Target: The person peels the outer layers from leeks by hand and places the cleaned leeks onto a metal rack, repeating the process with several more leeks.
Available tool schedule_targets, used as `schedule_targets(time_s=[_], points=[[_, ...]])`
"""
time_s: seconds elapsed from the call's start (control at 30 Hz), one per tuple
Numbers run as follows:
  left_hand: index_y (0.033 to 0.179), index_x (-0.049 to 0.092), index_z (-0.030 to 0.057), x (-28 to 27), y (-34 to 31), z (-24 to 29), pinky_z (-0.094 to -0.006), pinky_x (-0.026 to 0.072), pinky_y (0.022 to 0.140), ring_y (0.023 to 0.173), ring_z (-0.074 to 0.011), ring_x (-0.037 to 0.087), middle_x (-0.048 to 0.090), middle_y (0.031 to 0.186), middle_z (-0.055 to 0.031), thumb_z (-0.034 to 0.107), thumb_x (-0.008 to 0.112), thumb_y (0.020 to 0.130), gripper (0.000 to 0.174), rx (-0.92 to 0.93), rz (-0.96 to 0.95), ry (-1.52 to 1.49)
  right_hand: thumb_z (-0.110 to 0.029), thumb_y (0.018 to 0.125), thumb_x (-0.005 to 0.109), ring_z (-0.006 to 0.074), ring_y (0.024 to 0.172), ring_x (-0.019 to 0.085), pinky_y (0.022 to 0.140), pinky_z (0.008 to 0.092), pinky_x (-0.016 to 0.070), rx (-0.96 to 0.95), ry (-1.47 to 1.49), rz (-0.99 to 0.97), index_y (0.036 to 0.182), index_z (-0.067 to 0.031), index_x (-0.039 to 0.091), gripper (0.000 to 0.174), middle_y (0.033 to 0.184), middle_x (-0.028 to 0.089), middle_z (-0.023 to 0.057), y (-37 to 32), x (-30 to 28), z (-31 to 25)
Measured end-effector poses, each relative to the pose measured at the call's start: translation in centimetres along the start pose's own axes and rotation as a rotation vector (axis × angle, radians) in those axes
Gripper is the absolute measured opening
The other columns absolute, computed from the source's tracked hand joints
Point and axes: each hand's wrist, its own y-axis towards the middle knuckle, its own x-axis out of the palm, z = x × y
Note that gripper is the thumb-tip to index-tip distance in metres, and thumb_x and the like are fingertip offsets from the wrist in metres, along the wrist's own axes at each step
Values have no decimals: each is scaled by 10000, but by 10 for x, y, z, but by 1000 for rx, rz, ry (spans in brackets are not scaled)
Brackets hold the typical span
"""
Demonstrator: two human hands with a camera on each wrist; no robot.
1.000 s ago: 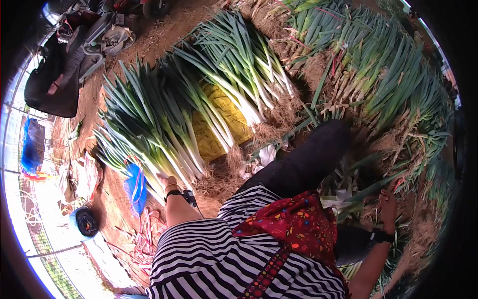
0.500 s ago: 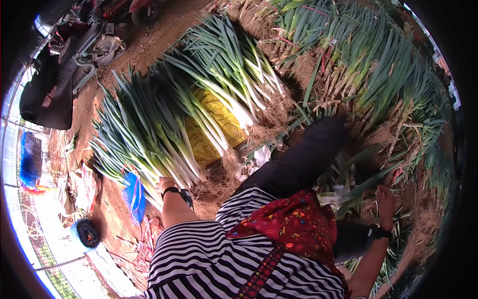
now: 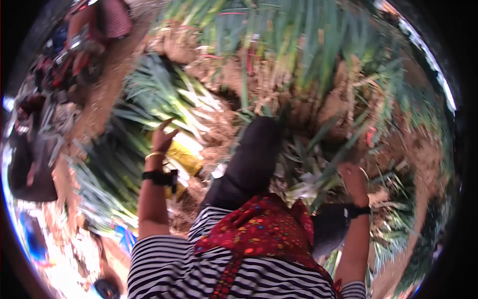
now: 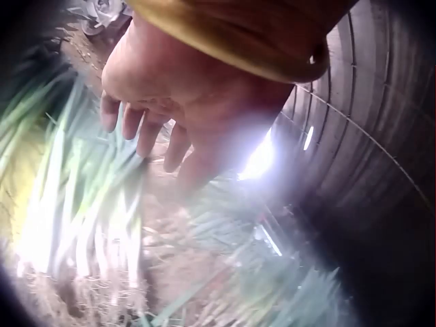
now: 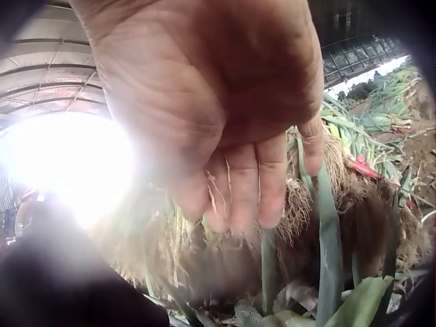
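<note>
In the head view my left hand is held over rows of leeks with white stems, green leaves and stringy roots. The left wrist view shows its fingers spread and loosely bent, with nothing between them. A yellow sheet lies under the leeks beside that hand. My right hand hangs over loose leaves by my right leg, blurred in the head view. From the right wrist its fingers show relaxed and fairly straight, holding nothing, with upright green leaves close behind them.
A long heap of leeks, some bound with red ties, spans the far side. My dark-trousered leg stretches between the two groups. At the left are parked motorbikes, a black bag and a blue plastic piece.
My left hand has let go of the near leek stems and moved forward over the rows. The head view has turned to the right. My right hand has shifted towards the loose leaves.
</note>
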Motion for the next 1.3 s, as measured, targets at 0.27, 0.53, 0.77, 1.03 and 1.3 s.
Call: schedule_targets(time_s=[0.27, 0.53, 0.77, 1.03, 1.3], points=[[1233, 538, 191, -23, -120, -115, -449, 368, 1001, 1194, -360, 429, 466, 1296, -146, 303, 701, 652, 614, -860, 210, 287, -147, 851, 603, 153, 732, 579, 678, 295, 458, 161, 207, -324, 955, 15, 589, 194, 819, 608, 67, 8, -7, 40], [1212, 504, 21, -80, -273, -196, -393, 368, 1015, 1205, -344, 445, 452, 1294, -214, 198, 586, 741, 510, -1512, 493, 286, -87, 831, 610, 162, 856, 571, 781, 293, 456, -7, 161, -310, 1000, 17, 577, 201, 909, 608, 88, 58, -20, -12], [1376, 215, -49, -62, -314, -280, -375, 386, 1003, 1205, -366, 449, 443, 1299, -266, 254, 634, 746, 815, -1499, 380, 15, -147, 859, 562, 133, 799, 551, 727, 275, 447, -72, 46, -338, 1050, 4, 580, 244, 905, 599, 63, 54, -35, -106], [1326, 334, 10, -67, -309, -307, -365, 441, 949, 1108, -307, 540, 549, 1184, -233, 172, 666, 724, 706, -1518, 408, -46, -207, 850, 588, 194, 955, 559, 843, 330, 435, 13, -146, -301, 1034, 12, 583, 286, 994, 604, 106, 46, -74, -105], [1075, 599, 76, -43, -352, -395, -374, 503, 612, 731, -289, 626, 626, 742, -119, 217, 579, 780, 328, -737, 263, 760, -231, 890, 548, 234, 996, 562, 876, 353, 435, -36, -171, -279, 1084, -8, 569, 297, 1071, 578, 122, 33, -76, -140]])
